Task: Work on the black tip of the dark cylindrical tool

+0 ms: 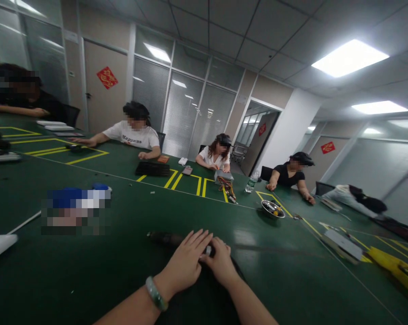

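In front of me lies a long dark tool with a small metal tip at its left end; it looks like a corded power screwdriver, though its exact kind is unclear. My left hand, with a green bangle at the wrist, lies over its body, fingers curved across and thumb near the right thumb. My right hand is closed around its right end, where a small pale part shows between the hands. What the fingertips press on is hidden. A dark cord seems to run beside the right wrist.
A metal bowl of small parts stands ahead right, near a water bottle. Co-workers sit along the far side; one handles a grey metal box with wires. A yellow item lies right, a blurred blue-white item left.
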### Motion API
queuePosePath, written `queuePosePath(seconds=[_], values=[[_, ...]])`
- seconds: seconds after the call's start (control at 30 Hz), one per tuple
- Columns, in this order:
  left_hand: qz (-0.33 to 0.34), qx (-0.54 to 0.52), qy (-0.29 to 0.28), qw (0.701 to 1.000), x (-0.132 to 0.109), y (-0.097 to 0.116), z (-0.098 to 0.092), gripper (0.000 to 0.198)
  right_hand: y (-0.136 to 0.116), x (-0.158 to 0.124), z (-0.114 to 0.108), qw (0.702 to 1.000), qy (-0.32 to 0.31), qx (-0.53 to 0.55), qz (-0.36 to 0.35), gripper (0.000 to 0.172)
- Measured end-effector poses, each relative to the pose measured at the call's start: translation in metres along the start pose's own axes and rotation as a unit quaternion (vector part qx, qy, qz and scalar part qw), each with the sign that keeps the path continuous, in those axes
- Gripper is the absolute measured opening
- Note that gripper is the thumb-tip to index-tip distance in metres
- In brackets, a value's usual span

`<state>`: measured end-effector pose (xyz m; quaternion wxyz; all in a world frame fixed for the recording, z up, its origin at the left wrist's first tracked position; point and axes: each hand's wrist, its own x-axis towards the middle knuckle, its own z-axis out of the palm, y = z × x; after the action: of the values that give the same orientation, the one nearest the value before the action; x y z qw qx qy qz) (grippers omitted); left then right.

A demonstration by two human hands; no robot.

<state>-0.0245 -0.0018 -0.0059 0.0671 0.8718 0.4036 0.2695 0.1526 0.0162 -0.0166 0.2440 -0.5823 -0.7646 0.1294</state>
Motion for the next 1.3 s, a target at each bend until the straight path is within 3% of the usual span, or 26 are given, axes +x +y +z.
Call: queuePosePath(seconds=[0.1, 0.23, 0.33, 0.4, 0.47, 0.57, 0.67, 0.77, 0.93, 1.3], values=[[-0.04, 0.03, 0.0, 0.999, -0.003, -0.007, 0.002, 0.091, -0.023, 0.008, 0.018, 0.998, -0.019, 0.025, -0.063, 0.053], [-0.076, 0.041, 0.012, 0.996, -0.003, -0.01, 0.003, 0.081, -0.014, -0.013, 0.009, 0.995, 0.007, -0.035, -0.094, 0.06], [-0.09, 0.03, 0.011, 0.995, 0.0, -0.009, 0.005, 0.061, 0.01, -0.05, -0.005, 0.986, 0.058, -0.149, -0.038, 0.064], [-0.092, 0.019, 0.014, 0.995, 0.001, -0.009, 0.004, 0.049, 0.029, -0.075, -0.013, 0.976, 0.072, -0.206, 0.025, 0.055], [-0.092, 0.006, 0.018, 0.996, 0.001, -0.008, 0.002, 0.044, 0.046, -0.096, -0.021, 0.972, 0.05, -0.221, 0.068, 0.041], [-0.092, -0.012, 0.021, 0.996, 0.001, -0.007, -0.001, 0.039, 0.063, -0.108, -0.035, 0.982, -0.002, -0.173, 0.073, 0.029], [-0.092, -0.022, 0.016, 0.995, -0.001, -0.005, -0.003, 0.035, 0.073, -0.094, -0.053, 0.991, -0.003, -0.117, 0.061, 0.03], [-0.088, -0.026, 0.008, 0.996, -0.001, -0.004, -0.003, 0.034, 0.079, -0.061, -0.067, 0.993, 0.017, -0.104, 0.053, 0.032], [-0.091, -0.013, -0.004, 0.996, -0.001, -0.003, -0.005, 0.035, 0.082, -0.014, -0.07, 0.993, 0.01, -0.111, 0.049, 0.032], [-0.084, 0.0, -0.007, 0.996, 0.001, 0.001, -0.007, 0.032, 0.077, -0.029, -0.071, 0.997, 0.04, -0.068, -0.013, 0.028]])
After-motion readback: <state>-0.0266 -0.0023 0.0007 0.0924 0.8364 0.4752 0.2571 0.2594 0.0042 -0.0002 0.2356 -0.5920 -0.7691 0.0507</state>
